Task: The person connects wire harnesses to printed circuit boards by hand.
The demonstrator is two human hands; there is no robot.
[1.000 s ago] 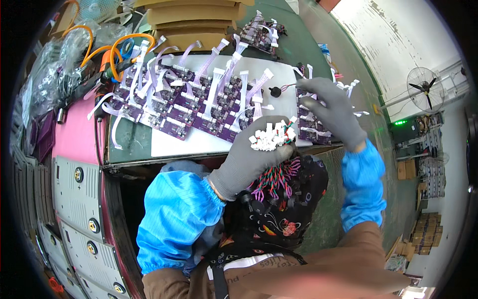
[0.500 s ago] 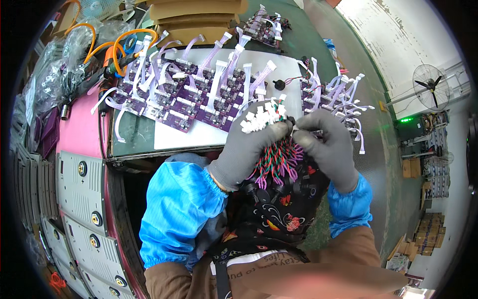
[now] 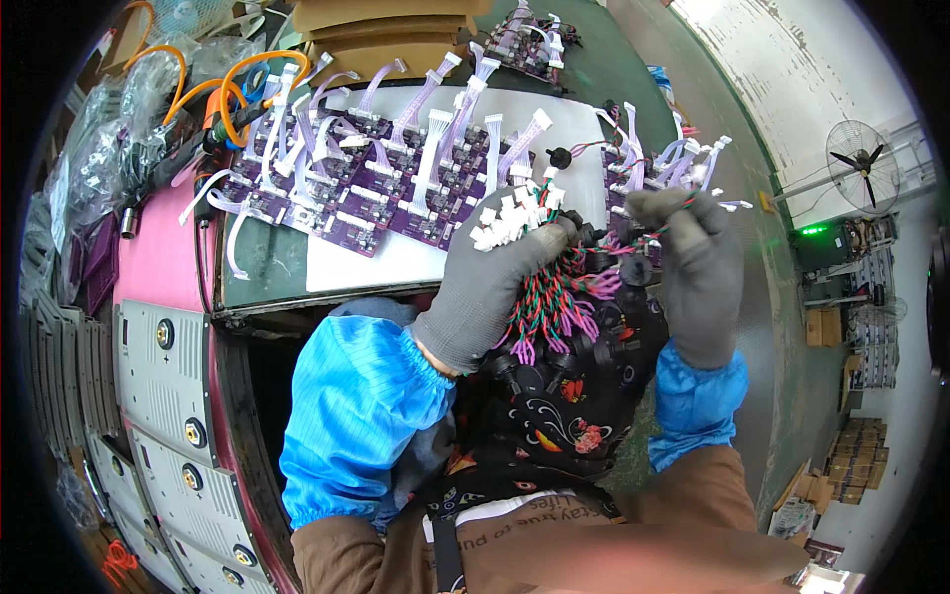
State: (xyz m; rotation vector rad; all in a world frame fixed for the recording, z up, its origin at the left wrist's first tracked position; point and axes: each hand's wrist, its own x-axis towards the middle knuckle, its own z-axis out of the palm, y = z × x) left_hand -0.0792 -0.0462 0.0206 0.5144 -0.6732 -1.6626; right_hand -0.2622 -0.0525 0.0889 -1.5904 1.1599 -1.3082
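Observation:
My left hand (image 3: 485, 292), in a grey glove, is closed around a bundle of twisted red, green and black wires (image 3: 547, 305). White plug connectors (image 3: 515, 220) stick out above its thumb. Below the grip, the wires fan out to pinkish-purple ends, with round black parts (image 3: 529, 378) hanging over my patterned apron. To the right of the bundle, my gloved right hand (image 3: 701, 277) pinches a thin twisted wire (image 3: 690, 201) between thumb and fingers. Whether that wire runs back into the bundle is hard to make out.
Purple circuit boards (image 3: 346, 203) with white ribbon cables lie on a white sheet (image 3: 332, 272) on the green table. More boards (image 3: 633, 163) lie to the right, others (image 3: 529, 45) farther back. An orange cable (image 3: 235, 109) and clear plastic bags (image 3: 119, 129) are at left.
My right hand has moved right and up, away from my left hand, pinching a twisted wire. Some purple wire ends have swung right. My left hand keeps its hold on the bundle.

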